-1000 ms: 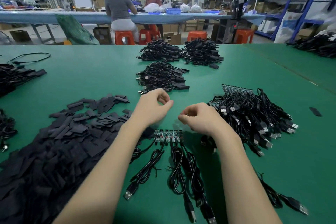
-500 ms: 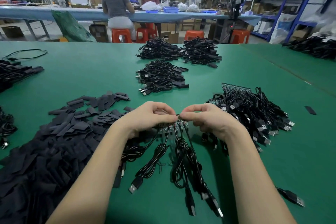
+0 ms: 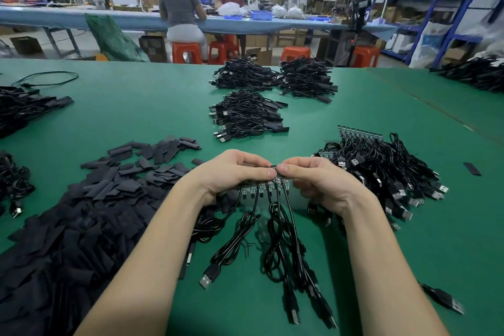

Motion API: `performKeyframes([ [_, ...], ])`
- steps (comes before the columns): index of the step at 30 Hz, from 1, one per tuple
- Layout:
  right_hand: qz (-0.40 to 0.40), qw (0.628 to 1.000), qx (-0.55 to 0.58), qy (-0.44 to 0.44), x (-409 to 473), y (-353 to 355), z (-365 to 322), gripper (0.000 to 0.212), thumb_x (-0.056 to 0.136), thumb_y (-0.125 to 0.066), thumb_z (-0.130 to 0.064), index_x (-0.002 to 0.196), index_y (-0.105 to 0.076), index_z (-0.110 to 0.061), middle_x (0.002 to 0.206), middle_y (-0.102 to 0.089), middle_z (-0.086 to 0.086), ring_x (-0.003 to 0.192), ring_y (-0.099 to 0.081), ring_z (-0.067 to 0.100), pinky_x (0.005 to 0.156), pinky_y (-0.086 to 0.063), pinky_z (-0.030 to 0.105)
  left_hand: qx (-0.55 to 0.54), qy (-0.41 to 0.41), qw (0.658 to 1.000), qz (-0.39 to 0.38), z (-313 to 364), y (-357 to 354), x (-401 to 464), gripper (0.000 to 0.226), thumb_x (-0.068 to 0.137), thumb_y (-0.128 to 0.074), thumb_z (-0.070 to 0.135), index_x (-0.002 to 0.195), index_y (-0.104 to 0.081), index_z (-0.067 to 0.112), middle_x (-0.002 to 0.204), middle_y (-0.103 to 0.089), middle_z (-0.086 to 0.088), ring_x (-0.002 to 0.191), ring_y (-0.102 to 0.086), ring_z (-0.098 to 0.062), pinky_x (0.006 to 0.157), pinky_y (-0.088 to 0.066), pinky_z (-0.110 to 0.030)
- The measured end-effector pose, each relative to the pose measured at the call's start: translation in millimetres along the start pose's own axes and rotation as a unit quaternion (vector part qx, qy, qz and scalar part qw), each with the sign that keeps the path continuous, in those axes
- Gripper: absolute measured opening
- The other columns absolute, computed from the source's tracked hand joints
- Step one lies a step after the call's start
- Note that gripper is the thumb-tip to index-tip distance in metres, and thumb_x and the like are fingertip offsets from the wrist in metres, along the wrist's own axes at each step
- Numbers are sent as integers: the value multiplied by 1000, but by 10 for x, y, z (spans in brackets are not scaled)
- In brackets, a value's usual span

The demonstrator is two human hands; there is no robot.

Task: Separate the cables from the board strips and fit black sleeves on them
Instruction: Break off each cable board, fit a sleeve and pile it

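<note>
From the head camera I see my left hand (image 3: 234, 172) and my right hand (image 3: 324, 183) both pinching the top edge of one board strip (image 3: 261, 185), with the fingertips meeting at its upper right end. The strip is lifted a little above the desk (image 3: 136, 117), and its cables (image 3: 275, 226) hang down from it toward me. I judge this is the separating step: the next move needs a small bend at the strip's end to snap off one cable. The black sleeves (image 3: 95, 199) lie in a big heap left of the strip, near my left forearm. The pile of uncut strips (image 3: 381, 166) is just right of the strip. Beyond the strip the green surface is open up to the finished bundles (image 3: 248, 114).
</note>
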State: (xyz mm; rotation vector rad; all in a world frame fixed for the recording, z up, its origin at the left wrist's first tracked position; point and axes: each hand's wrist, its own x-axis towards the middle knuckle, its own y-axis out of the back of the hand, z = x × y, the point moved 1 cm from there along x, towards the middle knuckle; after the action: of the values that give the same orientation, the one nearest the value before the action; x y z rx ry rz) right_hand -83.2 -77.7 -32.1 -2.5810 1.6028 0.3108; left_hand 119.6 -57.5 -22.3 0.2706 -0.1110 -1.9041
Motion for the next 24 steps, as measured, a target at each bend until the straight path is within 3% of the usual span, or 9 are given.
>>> performKeyframes([
  [5, -38, 996, 81, 6, 12, -59, 7, 9, 71, -79, -30, 70, -76, -22, 50, -41, -15, 44, -25, 1, 43, -12, 17, -51, -26, 998, -20, 14, -1, -32, 27, 72, -80, 33, 94, -78, 17, 87, -74, 2, 77, -65, -6, 74, -49, -16],
  [8, -56, 990, 127, 5, 22, -91, 33, 21, 83, -77, -21, 63, -75, -23, 48, -38, -16, 40, -25, 0, 44, -10, 17, -84, -31, 995, -50, 11, -7, -36, 19, 76, -83, 28, 91, -78, 17, 84, -72, 1, 72, -65, -9, 75, -51, -23],
  [11, -47, 982, 182, 5, 13, -114, 19, 16, 77, -76, -24, 61, -74, -22, 47, -42, -14, 41, -28, -1, 43, -14, 14, -146, -32, 987, -66, 2, -32, -24, 12, 81, -80, 21, 92, -77, 17, 91, -75, -6, 76, -69, -15, 75, -58, -25],
  [13, -34, 980, 197, 11, -11, -54, -6, 20, 64, -89, -27, 64, -69, -22, 51, -41, -14, 48, -27, 0, 41, -18, 13, -134, -26, 990, -25, -22, -49, 4, 12, 81, -80, 23, 92, -77, 18, 93, -75, -5, 78, -68, -14, 76, -57, -22],
  [16, -32, 983, 179, 30, -90, 84, -99, 20, 60, -88, -28, 64, -69, -25, 56, -41, -13, 48, -31, 0, 40, -19, 12, 75, -45, 994, 70, -58, -66, 73, 8, 87, -78, 26, 91, -72, 25, 90, -75, 7, 81, -67, -5, 79, -51, -20],
  [18, -30, 987, 156, 38, -116, 110, -203, 16, 66, -88, -28, 64, -72, -27, 59, -47, -13, 47, -34, 0, 38, -21, 12, 294, -72, 946, 118, -75, -113, 121, 13, 87, -76, 34, 95, -67, 31, 100, -70, 12, 93, -63, -7, 90, -49, -27],
  [20, 3, 993, 113, 40, -100, 50, -295, 15, 66, -91, -28, 68, -77, -29, 64, -59, -13, 48, -39, 0, 38, -23, 11, 370, -123, 904, 175, -50, -210, 146, 16, 89, -71, 34, 103, -63, 32, 107, -65, 12, 101, -58, -8, 92, -45, -28],
  [22, 60, 991, 118, 29, -56, -18, -335, 14, 59, -88, -32, 68, -79, -28, 67, -66, -13, 48, -44, 1, 37, -24, 11, 240, -161, 929, 230, 0, -273, 156, 5, 95, -64, 27, 100, -64, 26, 101, -67, 12, 90, -61, -2, 82, -47, -21],
  [24, 106, 982, 158, 15, -11, -43, -313, 15, 62, -87, -30, 72, -77, -24, 64, -67, -13, 46, -47, 1, 36, -28, 11, 16, -132, 973, 190, 50, -350, 163, 9, 100, -59, 25, 102, -65, 18, 101, -70, 4, 80, -68, -4, 75, -54, -23],
])
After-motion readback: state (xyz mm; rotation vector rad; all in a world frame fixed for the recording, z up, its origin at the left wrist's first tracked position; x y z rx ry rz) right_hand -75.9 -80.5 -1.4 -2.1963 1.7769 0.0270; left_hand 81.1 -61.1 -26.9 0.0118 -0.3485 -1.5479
